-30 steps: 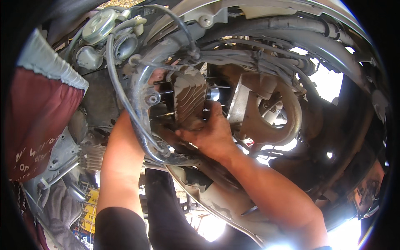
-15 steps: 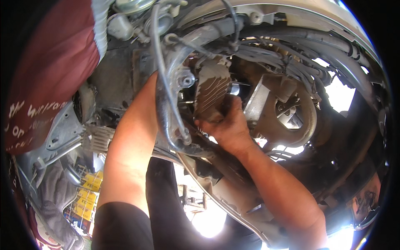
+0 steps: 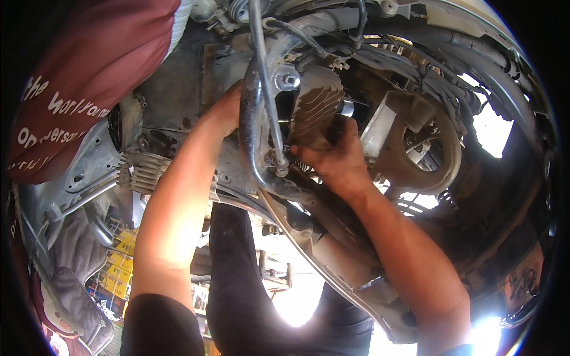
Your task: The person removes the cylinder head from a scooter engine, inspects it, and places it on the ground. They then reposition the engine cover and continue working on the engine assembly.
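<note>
"Where is that grimy finned part (image 3: 316, 104) sitting?"

"It's sitting just off the right edge of the dark frame tube (image 3: 252, 118), leaning a little, its fins slanting."

"And the right hand (image 3: 343, 161)?"

"It's gripping the lower end; the thumb is pressing in from the left and the other fingers are clamping on the right side."

"What's the left hand (image 3: 230, 114) doing?"

"It's reaching in behind the tube's left edge. The tube is hiding the fingers, so I can't tell whether they're apart or together."

"Something thin is crossing the tube."

"A grey cable (image 3: 266, 89), running down and ending near the tube's lower bend. Farther right, a ring-shaped bracket (image 3: 452, 157) is standing well apart from the tube."

"And on our left?"

"Maroon fabric (image 3: 104, 71) is hanging there, white lettering showing, with yellow packages (image 3: 120, 267) sitting below."
</note>
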Demonstrator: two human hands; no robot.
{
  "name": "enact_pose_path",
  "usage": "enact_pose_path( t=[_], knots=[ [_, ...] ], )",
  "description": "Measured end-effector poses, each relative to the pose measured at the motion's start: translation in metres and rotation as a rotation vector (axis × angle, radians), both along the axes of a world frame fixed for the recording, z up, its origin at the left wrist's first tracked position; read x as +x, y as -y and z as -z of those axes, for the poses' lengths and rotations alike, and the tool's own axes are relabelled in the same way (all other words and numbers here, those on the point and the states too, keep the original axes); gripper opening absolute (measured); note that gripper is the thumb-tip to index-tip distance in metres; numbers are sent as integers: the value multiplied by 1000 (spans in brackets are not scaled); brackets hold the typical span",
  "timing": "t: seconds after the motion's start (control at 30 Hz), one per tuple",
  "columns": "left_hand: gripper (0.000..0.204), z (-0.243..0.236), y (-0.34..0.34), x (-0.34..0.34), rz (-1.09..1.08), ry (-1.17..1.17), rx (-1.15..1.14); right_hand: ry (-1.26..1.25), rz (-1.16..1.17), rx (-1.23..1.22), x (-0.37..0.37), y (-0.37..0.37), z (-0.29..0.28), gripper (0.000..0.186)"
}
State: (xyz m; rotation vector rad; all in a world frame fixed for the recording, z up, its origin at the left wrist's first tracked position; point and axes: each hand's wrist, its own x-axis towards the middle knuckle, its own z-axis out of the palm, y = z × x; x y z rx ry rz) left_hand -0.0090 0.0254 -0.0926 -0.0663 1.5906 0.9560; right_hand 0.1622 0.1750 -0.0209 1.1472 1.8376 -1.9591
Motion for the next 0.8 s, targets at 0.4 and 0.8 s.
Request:
enact_pose_path(
  t=[0.4, 0.8],
  knots=[
    [64, -13, 1, 6, 68, -165, 24, 11, -5, 49, 5, 4, 11, 80],
    [61, 26, -58, -19, -285, -68, 176, 170, -101, 56, -10, -3, -16, 80]
  ],
)
